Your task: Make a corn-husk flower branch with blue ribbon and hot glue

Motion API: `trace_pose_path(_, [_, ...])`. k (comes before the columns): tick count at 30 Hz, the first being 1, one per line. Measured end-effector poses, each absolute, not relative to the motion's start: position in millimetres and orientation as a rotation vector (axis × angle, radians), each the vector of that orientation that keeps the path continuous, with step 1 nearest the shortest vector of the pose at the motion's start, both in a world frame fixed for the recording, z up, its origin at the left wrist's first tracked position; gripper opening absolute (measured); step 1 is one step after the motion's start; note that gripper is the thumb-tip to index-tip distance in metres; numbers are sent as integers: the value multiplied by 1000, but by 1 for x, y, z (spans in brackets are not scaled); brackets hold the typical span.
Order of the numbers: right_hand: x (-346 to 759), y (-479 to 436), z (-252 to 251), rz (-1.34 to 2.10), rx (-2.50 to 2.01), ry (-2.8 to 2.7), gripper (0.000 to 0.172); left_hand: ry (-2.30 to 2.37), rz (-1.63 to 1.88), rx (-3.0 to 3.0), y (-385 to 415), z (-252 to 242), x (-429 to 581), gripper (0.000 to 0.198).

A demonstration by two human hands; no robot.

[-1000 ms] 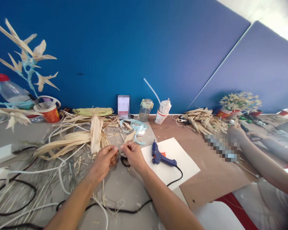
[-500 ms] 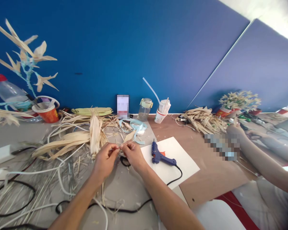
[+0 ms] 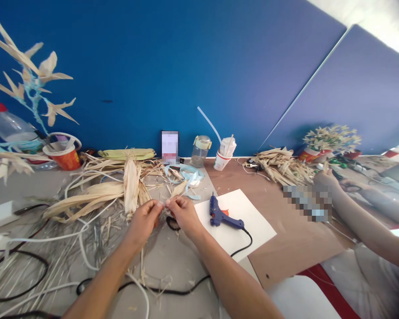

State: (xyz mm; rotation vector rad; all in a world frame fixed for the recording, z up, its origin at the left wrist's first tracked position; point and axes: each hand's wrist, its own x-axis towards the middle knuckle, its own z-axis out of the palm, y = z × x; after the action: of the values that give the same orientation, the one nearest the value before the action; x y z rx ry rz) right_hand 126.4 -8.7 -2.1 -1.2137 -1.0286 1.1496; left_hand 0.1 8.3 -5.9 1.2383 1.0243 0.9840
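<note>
Head view, clock taken from the hands. Both hands met above the grey table. The left hand had thumb and forefinger pinched together, the other fingers curled in; whether it gripped anything could not be told. The right hand was drawn into a pinch as well, its tips on a small thin piece — too slight to identify — which lay between the two sets of fingertips, the hands almost touching.

A black loop lay at five o'clock, just beside the right hand. Glue gun, blue with an orange trigger, at three o'clock, resting on a white sheet. Dry corn husks at nine to ten o'clock, spread over loose fibres and white cords. Pale blue ribbon at one o'clock, heaped; beyond it a clear bottle. Phone propped upright at twelve. A white paper cup stood at two, a red cup at ten — husk flowers above it. Well apart, toward two to three o'clock, a co-worker's hand.
</note>
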Motion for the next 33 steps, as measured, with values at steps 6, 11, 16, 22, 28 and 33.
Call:
trace_pose_path(6, [127,-9,1,1177,-1213,-988,27,961,1092,1119,11,-5,0,32])
trace_pose_path(11, [126,-10,-1,1184,-1193,-1000,28,1031,996,1252,10,-7,-1,29])
trace_pose_path(16, [128,-9,1,1219,-1156,-967,35,1057,1047,1191,12,-12,-3,25])
trace_pose_path(22, [137,-9,6,1126,-1210,-1087,30,1021,1157,1031,15,-6,-4,26])
trace_pose_path(28, [142,-8,-1,723,-1516,-1328,25,933,1230,830,15,7,-5,28])
trace_pose_path(33, [151,-6,-1,468,-1628,-1364,24,841,1259,749,19,9,-9,27])
